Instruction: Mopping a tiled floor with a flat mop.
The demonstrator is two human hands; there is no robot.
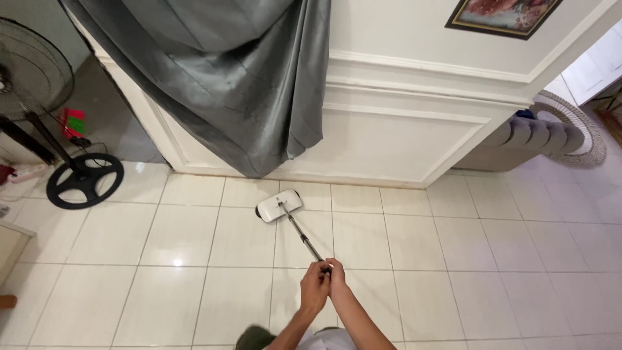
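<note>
Both of my hands grip the upper end of a long dark pole (300, 234). My left hand (313, 287) is wrapped around it just beside my right hand (336, 277). The pole slopes away from me down to a flat white mop head (278, 205), which rests on the glossy white floor tiles (402, 246) close to the wall. The mop head lies a little below the hem of a grey curtain (227, 78).
A black standing fan with a round base (84, 180) stands at the left, with a cable and a power strip near it. A white panelled wall (395, 136) runs across the back. A grey sofa end (531, 139) and round woven rug sit at the right.
</note>
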